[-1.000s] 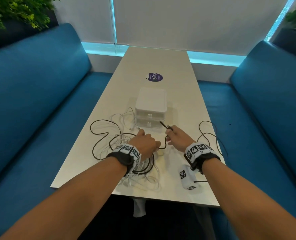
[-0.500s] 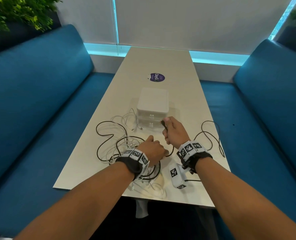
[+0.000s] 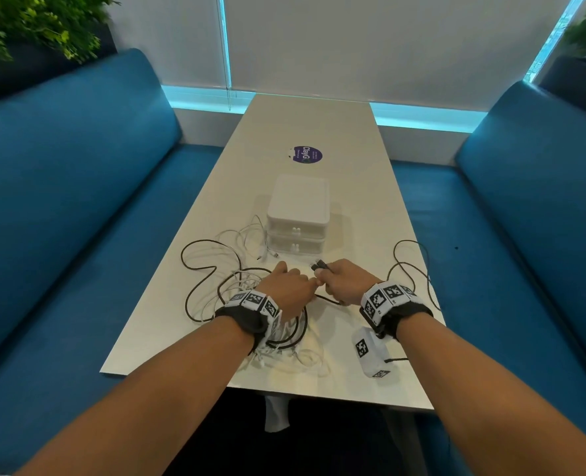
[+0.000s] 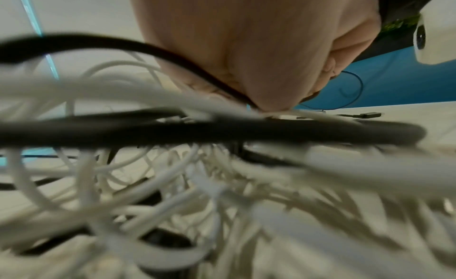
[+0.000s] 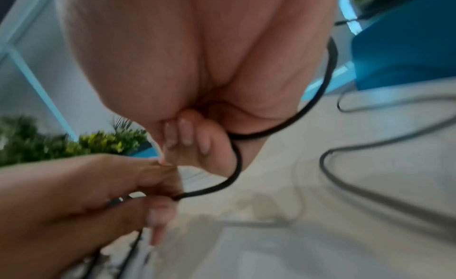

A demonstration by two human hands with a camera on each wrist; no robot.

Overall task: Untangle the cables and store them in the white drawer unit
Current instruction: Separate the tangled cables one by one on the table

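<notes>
I log the black cable (image 3: 195,280) lying in broad loops on the white table (image 3: 360,187), on the near side of the white drawer unit (image 3: 298,214). Its plug end (image 3: 319,265) sticks out of the top of my right hand (image 3: 344,281), whose fingers are curled tight around the cord; the right wrist view shows the cord wrapping under the little finger and running across to my left hand (image 3: 289,290). My left hand pinches the same cord between thumb and fingertips (image 5: 162,184), knuckles up, nearly touching the right hand.

Under the left wrist sits a dense tangle of white cables (image 4: 172,195), with black strands threaded through and over it. More white cable (image 3: 246,235) trails just left of the drawer unit, connector tips (image 3: 267,255) resting near its lower front corner. Another black loop (image 3: 411,269) lies right of my right hand, near the table edge.

Both drawers of the unit appear closed, one stacked on the other, knobs facing me. Beyond it a round purple sticker (image 3: 307,155) is on the tabletop. Blue benches (image 3: 78,187) flank the table.
</notes>
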